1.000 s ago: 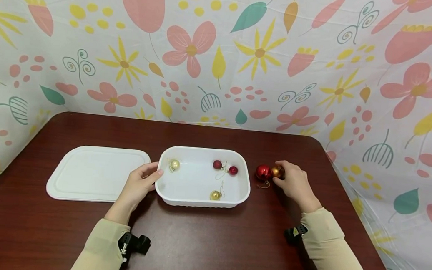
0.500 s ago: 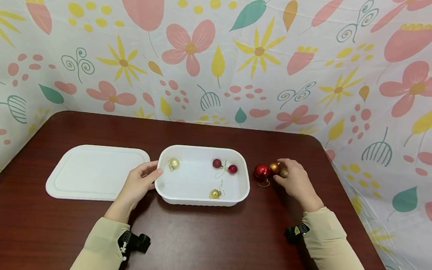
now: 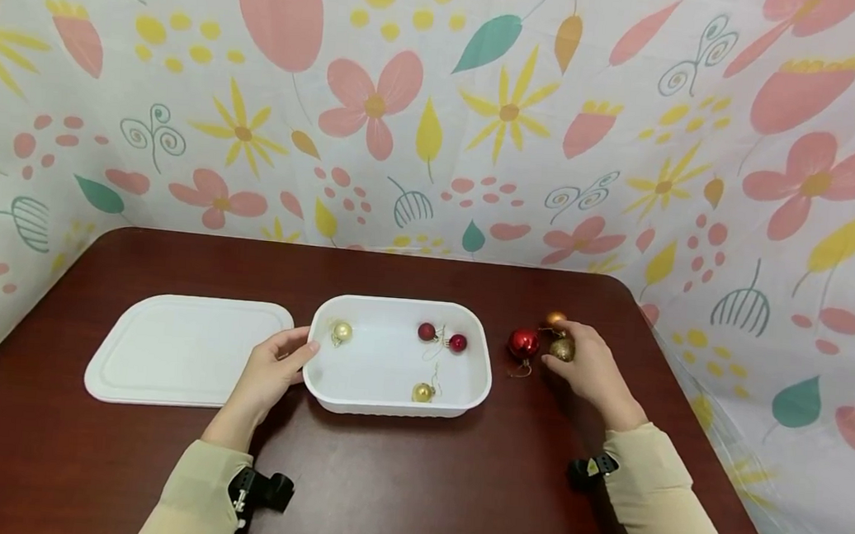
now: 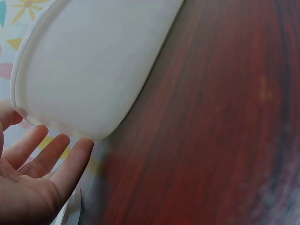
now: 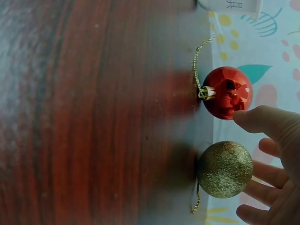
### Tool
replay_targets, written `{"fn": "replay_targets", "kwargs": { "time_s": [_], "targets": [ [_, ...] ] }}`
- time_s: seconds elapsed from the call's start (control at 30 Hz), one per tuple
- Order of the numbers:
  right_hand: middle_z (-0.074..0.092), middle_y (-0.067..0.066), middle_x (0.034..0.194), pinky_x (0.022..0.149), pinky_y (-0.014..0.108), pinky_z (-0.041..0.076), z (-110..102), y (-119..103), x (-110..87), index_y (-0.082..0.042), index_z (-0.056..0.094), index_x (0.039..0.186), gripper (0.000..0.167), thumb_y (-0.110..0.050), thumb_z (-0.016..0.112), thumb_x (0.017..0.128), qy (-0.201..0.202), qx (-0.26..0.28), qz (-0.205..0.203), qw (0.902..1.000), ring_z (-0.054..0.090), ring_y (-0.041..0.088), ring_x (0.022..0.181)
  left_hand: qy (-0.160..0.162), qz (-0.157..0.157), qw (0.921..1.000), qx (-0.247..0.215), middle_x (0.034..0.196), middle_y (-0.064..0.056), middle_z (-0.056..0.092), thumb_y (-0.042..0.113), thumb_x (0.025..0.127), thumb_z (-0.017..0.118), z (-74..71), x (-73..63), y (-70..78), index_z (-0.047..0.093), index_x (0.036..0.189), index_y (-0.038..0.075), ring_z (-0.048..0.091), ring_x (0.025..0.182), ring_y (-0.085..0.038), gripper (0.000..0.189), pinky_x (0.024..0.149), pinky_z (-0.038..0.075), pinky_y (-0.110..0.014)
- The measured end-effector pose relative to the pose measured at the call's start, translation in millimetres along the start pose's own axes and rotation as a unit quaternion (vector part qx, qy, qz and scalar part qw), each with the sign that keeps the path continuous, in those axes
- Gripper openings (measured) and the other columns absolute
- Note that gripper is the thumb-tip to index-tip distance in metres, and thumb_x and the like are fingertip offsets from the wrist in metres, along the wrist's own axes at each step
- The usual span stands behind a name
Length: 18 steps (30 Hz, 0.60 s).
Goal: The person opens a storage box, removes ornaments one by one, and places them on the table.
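My left hand (image 3: 269, 372) grips the left end of a white plastic box (image 3: 384, 355), thumb over the rim and fingers against the outer wall. Inside the box lie small Christmas baubles: two dark red, one of them a red bauble (image 3: 457, 343), and two gold, one of them a gold bauble (image 3: 422, 392). To the right of the box, my right hand (image 3: 590, 365) is around a glittery gold bauble (image 5: 226, 169), which rests on the table. In the right wrist view its thumb is near a shiny red bauble (image 5: 228, 93). An orange-gold bauble (image 3: 556, 318) sits behind, partly hidden by the fingers.
A flat white lid (image 3: 183, 353) lies on the dark wooden table (image 3: 397, 488) left of the box. Behind the table hangs a flower-patterned cloth (image 3: 437, 135). Both wrists wear black camera mounts, one being the left mount (image 3: 259, 491).
The orange-gold bauble has moved back, away from the red one. The glittery gold bauble has come into view between my right fingers. My left hand keeps its grip on the box.
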State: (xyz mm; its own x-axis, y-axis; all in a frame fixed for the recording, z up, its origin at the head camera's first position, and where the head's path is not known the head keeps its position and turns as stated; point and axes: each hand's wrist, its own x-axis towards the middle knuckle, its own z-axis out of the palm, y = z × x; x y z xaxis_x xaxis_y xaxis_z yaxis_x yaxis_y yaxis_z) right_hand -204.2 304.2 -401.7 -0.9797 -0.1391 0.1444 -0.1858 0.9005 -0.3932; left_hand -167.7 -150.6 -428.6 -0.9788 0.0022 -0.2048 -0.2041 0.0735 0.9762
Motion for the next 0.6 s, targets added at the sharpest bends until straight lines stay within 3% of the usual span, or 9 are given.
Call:
{"fn": "replay_targets", "kwargs": {
  "time_s": [0.33,0.6],
  "targets": [
    [0.044,0.031,0.131,0.101,0.059,0.035,-3,-7,-3.4,0.004,0.045,0.132,0.059,-0.019,0.071,0.083,0.011,0.014,0.004,0.9998,0.04,0.044,0.122,0.001,0.005,1.0,-0.001,0.131,-0.02,0.05,0.023,0.095,0.058,0.3,-0.3,-2.8,0.047,0.135,0.003,0.058,0.105,-0.021,0.047,0.08,0.055,-0.024],
    [0.05,0.026,0.127,0.101,0.058,0.036,-1,-20,-2.2,0.003,0.049,0.129,0.057,-0.019,0.073,0.082,0.04,0.026,-0.024,0.9986,0.042,0.041,0.12,-0.001,0.006,1.0,-0.007,0.132,-0.02,0.051,0.022,0.095,0.058,0.1,0.6,-3.6,0.048,0.135,0.002,0.059,0.104,-0.02,0.045,0.079,0.055,-0.024]
  ]
}}
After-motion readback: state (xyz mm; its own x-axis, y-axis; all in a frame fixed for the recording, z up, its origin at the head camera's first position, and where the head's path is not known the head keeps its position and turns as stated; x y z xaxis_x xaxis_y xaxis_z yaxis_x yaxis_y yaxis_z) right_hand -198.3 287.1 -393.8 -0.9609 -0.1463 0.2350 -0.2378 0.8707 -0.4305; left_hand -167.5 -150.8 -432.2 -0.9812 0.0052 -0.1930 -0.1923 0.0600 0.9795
